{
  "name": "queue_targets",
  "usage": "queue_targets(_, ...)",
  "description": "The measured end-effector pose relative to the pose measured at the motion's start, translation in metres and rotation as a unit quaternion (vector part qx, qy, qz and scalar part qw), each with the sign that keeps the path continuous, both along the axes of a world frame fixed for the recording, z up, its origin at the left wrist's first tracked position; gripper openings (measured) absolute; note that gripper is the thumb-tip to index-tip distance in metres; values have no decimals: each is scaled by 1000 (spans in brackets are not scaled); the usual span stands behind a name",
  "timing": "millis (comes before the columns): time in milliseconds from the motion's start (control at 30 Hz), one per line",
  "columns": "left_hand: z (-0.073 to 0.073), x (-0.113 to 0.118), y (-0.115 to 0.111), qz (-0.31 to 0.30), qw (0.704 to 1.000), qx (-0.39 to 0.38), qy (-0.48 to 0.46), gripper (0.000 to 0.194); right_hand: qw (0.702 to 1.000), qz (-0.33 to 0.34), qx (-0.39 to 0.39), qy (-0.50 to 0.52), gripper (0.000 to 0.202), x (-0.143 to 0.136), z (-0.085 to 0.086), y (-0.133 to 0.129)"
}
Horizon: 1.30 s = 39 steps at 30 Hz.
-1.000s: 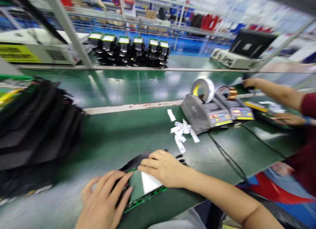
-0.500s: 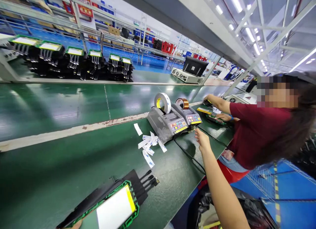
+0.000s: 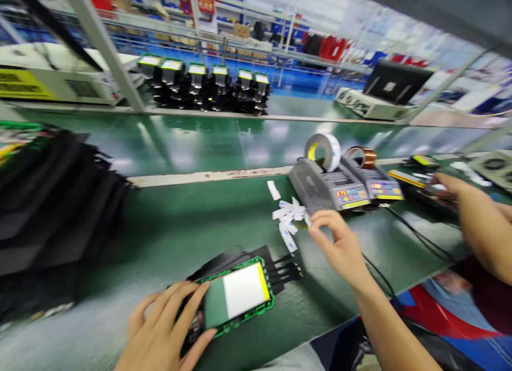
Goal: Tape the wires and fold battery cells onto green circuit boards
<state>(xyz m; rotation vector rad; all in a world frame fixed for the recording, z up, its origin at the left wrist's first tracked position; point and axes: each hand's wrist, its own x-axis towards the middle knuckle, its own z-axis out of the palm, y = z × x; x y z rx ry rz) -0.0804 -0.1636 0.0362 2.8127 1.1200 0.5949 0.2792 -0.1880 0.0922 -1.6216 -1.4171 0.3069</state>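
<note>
A green-framed power bank, its inside exposed, lies on the green bench with a white cell edged in yellow. Short black cables stick out at its right end. My left hand grips its left end, fingers over the far side and thumb along the near edge. My right hand is raised right of the power bank, thumb and forefinger pinched together. Whatever sits between those fingertips is too small and blurred to name. White tape strips lie just beyond that hand.
Two tape dispensers, one with a white roll and one with an amber roll, stand at the right. Black folded panels are piled at the left. A co-worker's arm reaches in from the right. More green-framed units line the back shelf.
My right hand has moved left from the amber-tape dispenser toward the power bank, fingers pinched. The view has swung left, bringing my left hand and the panel pile into sight.
</note>
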Motion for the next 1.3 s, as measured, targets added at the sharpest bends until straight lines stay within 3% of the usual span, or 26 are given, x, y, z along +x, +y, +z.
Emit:
queue_targets(67,13,1,-5,2,998,20,62,51,980,182,-83,10,6,-47,1,8)
queue_targets(100,18,1,-8,5,997,21,75,50,963,241,-114,22,6,-67,0,13)
queue_targets(167,22,2,-11,10,996,13,82,49,935,316,-155,40,10,-97,-2,21)
queue_targets(233,23,3,-13,10,997,2,81,48,920,347,-176,41,14,-115,-6,28)
queue_targets(400,22,4,-12,6,997,-11,75,48,932,310,-186,-33,18,-135,-21,37)
queue_targets(500,21,3,-11,6,997,-15,72,49,948,268,-140,-96,17,-140,-31,34)
queue_targets(633,19,1,-12,0,997,-17,70,49,960,222,-45,-167,36,-141,-40,22)
queue_targets(767,19,1,-12,-2,998,-14,66,48,932,263,44,-247,12,-140,-45,15)
queue_targets(833,19,1,-11,-2,998,-15,63,47,921,280,62,-264,13,-139,-48,15)
queue_targets(1100,18,1,-13,-6,999,-11,52,48,920,289,90,-248,15,-137,-50,19)
queue_targets(1300,17,4,-12,-4,999,-13,53,52,923,301,30,-236,16,-139,-48,22)
